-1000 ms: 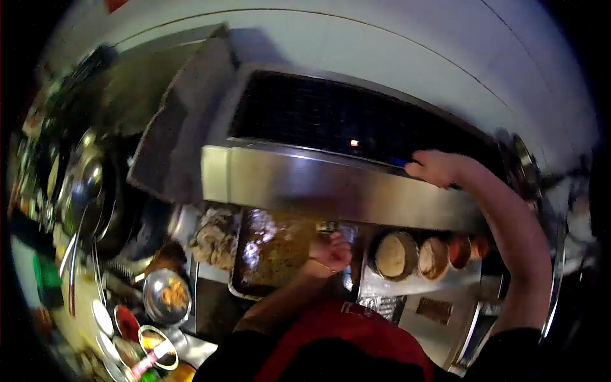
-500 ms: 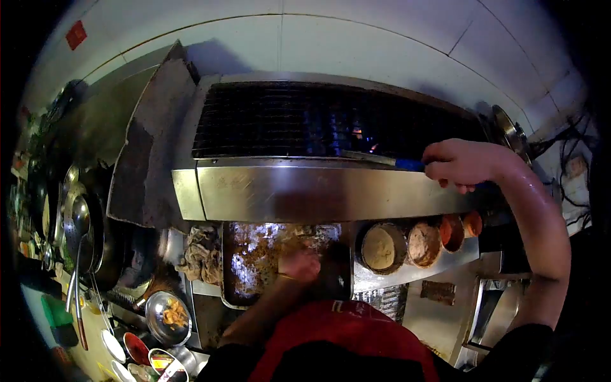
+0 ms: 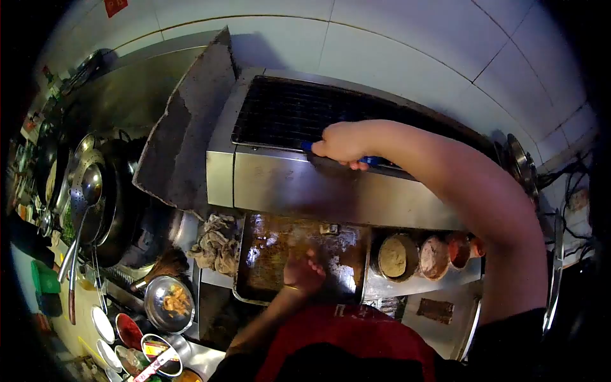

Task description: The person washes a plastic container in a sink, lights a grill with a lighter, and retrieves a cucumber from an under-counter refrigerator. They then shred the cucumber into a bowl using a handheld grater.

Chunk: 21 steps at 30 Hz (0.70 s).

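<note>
Near mid-frame, the right hand (image 3: pixel 344 145) grips a blue handle (image 3: pixel 372 160). Above the tray (image 3: pixel 267 261), the left hand (image 3: pixel 304 272) seems loosely curled.

Right hand (image 3: pixel 342 144) clenched, left hand (image 3: pixel 304 272) loosely curled.

White tiles (image 3: pixel 394 57) with dark seams cover the wall, a red patch (image 3: pixel 116 6) high up.

Right hand (image 3: pixel 344 144) gripping blue handle (image 3: pixel 372 160) over grill (image 3: pixel 286 111)
</note>
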{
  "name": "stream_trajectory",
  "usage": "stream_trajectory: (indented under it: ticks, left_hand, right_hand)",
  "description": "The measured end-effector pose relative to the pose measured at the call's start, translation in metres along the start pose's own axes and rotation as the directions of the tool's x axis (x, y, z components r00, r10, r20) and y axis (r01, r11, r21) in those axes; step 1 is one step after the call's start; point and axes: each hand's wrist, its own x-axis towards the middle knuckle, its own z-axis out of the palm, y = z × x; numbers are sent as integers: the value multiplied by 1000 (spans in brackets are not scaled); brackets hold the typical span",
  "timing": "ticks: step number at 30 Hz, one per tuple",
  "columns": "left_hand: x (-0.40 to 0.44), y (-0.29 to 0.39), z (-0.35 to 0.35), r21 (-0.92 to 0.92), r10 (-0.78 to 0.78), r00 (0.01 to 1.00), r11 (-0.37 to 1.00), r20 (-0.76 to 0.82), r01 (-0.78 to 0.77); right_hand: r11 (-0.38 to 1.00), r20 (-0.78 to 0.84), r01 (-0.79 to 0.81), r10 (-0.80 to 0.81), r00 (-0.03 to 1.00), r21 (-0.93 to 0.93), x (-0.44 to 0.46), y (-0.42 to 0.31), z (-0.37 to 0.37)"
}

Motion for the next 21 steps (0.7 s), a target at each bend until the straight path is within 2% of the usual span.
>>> stream_trajectory:
  ticks: [1,6,10,12,13,16,18,21]
  left_hand:
    - [-4,2,3,-4,-5,1000,1000,3,5]
    - [-23,8,-20,32,1,998,999,-57,1]
    - [-33,5,-12,-94,-26,998,995,-52,21]
    - [-33,0,-5,-161,-34,999,987,-41,28]
    - [-31,-2,-4,-167,-45,999,985,-18,42]
    - [-25,-7,7,-152,-59,998,987,16,61]
    - [-30,-11,17,-105,-44,999,994,-21,42]
    - [-28,-6,8,-31,-76,995,997,58,78]
  right_hand:
    - [999,14,-38,37,999,34,4,-8,0]
    - [992,-8,-109,108,994,-62,2,-18,0]
    - [982,-11,-164,164,986,-89,1,-28,-2]
    - [989,-10,-124,124,992,-83,5,-25,2]
    - [983,-14,-178,178,984,-52,2,-29,3]
    - [988,76,-150,152,986,-22,-25,-27,-3]
    - [995,92,-103,103,990,0,-52,-10,-12]
    - [991,58,-38,30,998,131,-121,22,-20]
